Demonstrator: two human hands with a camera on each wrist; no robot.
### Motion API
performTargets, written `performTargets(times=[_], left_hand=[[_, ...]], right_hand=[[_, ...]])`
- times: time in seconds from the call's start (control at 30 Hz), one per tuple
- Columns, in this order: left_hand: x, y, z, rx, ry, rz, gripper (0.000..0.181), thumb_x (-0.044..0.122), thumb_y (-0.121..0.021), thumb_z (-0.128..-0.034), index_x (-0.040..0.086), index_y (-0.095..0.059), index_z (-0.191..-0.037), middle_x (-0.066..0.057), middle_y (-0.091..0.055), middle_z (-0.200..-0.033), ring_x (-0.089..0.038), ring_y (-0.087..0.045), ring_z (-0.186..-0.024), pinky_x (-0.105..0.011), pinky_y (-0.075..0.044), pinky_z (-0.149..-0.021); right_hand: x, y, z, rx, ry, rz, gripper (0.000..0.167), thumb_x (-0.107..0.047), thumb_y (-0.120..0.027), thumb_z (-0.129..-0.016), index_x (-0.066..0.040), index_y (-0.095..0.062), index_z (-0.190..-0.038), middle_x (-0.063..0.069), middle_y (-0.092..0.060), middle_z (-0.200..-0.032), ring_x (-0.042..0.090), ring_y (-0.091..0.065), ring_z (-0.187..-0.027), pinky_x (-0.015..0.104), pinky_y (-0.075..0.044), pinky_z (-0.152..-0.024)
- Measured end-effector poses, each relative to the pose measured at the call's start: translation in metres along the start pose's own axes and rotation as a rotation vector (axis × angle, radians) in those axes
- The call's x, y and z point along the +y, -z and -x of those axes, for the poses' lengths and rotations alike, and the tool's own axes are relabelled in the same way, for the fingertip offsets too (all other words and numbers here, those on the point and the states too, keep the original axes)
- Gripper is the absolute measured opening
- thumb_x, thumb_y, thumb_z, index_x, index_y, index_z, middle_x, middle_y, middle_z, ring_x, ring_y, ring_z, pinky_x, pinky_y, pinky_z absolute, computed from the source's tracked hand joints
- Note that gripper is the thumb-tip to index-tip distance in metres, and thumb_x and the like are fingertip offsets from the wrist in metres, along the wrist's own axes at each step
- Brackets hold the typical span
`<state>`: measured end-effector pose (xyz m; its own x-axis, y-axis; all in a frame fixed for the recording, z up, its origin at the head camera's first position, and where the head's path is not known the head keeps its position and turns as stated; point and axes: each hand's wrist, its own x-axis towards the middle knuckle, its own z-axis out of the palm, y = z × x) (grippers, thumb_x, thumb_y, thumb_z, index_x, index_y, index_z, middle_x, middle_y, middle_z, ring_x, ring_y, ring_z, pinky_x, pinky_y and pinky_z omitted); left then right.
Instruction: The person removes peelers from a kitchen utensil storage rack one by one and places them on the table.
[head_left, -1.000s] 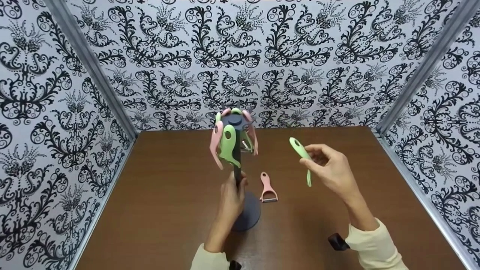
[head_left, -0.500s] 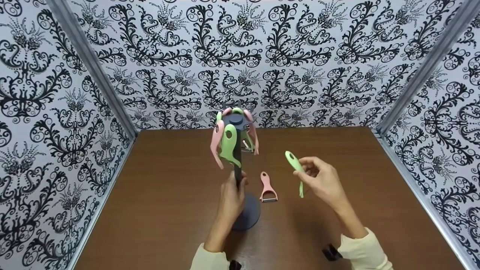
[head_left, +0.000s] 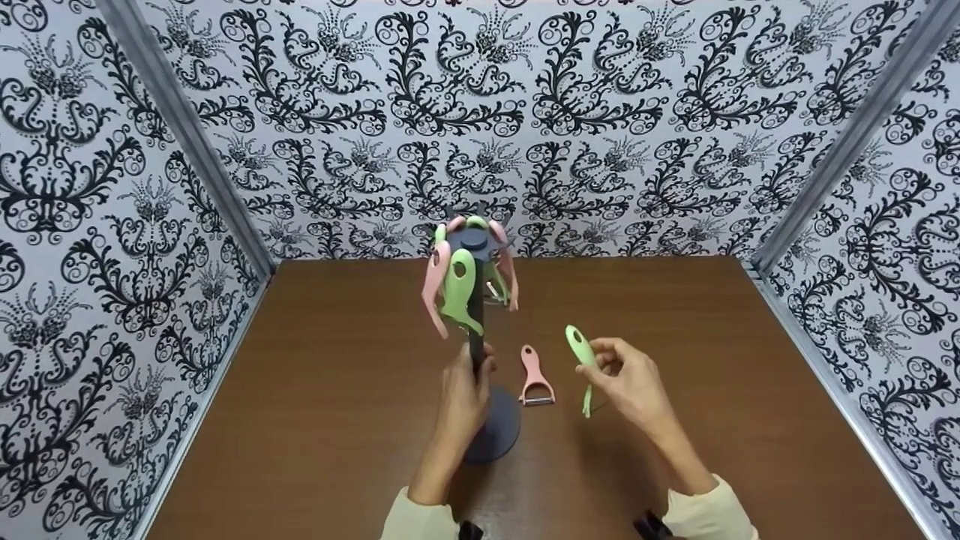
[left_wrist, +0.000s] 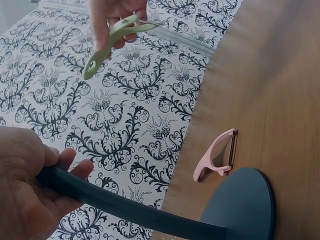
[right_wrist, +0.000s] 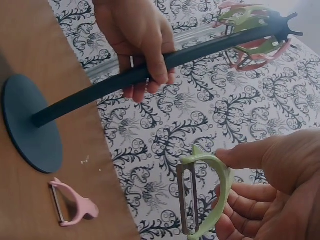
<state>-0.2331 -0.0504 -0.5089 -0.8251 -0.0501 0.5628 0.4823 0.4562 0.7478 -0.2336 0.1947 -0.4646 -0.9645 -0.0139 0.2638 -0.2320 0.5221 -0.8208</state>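
Note:
My left hand [head_left: 463,386] grips the dark post [head_left: 475,330] of a stand whose round base [head_left: 495,427] rests on the table. Around the stand's top hang several pink and green peelers, among them a green peeler [head_left: 459,289] and a pink peeler [head_left: 433,285] at the near side. Held in the air right of the stand, a green peeler [right_wrist: 223,187] is pinched between the thumb and fingers of my right hand [head_left: 630,382], its handle's holed end upward in the head view. Between the base and that hand, a pink peeler [head_left: 532,371] lies on the table.
The brown table [head_left: 337,420] is bordered by patterned walls [head_left: 480,97] at the back and both sides. Grey metal strips [head_left: 187,142] run along the corners and side edges. In the right wrist view, prongs [right_wrist: 295,25] stick out from the stand's top.
My right hand has moved down and to the left with the green peeler, closer to the pink one on the table. My left hand stays on the post, and the stand has hardly moved.

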Motion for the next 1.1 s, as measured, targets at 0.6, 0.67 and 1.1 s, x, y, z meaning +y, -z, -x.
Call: performTargets(times=[0.6,0.67,1.1], left_hand=[[0.001,0.001,0.001,0.004,0.022,-0.005,0.009,0.000,-0.066,-0.0986,0.002,-0.063,-0.106,-0.005,-0.070,-0.086,-0.021,-0.069,-0.080,-0.040,-0.056,-0.071],[0.001,0.001,0.002,0.005,0.022,-0.006,0.009,-0.001,-0.066,-0.0985,0.002,-0.063,-0.106,-0.005,-0.071,-0.086,-0.021,-0.070,-0.080,-0.040,-0.056,-0.072],[-0.001,0.000,0.002,0.005,0.014,-0.003,0.007,0.001,-0.065,-0.1001,0.004,-0.062,-0.106,-0.008,-0.072,-0.088,-0.023,-0.071,-0.082,-0.042,-0.058,-0.073]], right_hand=[[0.014,-0.023,0.016,-0.024,-0.013,0.063,0.034,-0.003,-0.088,-0.080,0.002,-0.069,-0.109,0.000,-0.061,-0.075,0.015,-0.055,-0.070,0.024,-0.043,-0.064],[0.017,-0.028,0.019,-0.034,-0.008,0.073,0.035,-0.003,-0.088,-0.080,0.003,-0.069,-0.109,0.000,-0.061,-0.075,0.015,-0.055,-0.069,0.024,-0.044,-0.064],[0.029,-0.047,0.032,-0.078,-0.061,0.147,0.036,-0.005,-0.087,-0.080,0.003,-0.068,-0.110,-0.002,-0.057,-0.073,0.011,-0.049,-0.062,0.026,-0.040,-0.057]])
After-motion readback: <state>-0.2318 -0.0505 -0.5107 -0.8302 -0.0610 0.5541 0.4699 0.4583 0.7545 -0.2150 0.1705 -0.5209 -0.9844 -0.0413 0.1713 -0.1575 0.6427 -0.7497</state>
